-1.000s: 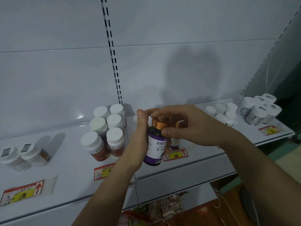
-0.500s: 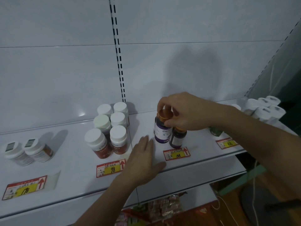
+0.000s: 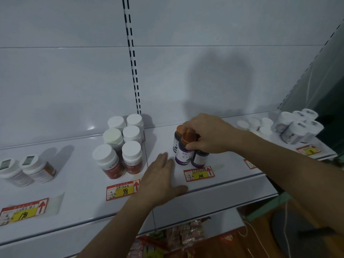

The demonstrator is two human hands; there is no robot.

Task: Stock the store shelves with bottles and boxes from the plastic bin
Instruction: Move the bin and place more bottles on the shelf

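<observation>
Currently the right hand [image 3: 208, 135] pinches the copper cap of a dark purple, white-labelled pill bottle [image 3: 184, 152], which stands upright on the white metal shelf [image 3: 83, 192], touching two like bottles behind and beside it. The left hand [image 3: 162, 178] lies flat and empty on the shelf, just left of the bottle. The right hand is directly above the vertical bottle axis; release means lifting straight up. Half a second ago the bottle was tilted, not yet seated.

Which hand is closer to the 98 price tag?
Left. The left hand lies flat on the shelf right beside the 98 price tag; the right hand grips a purple bottle farther right.
</observation>
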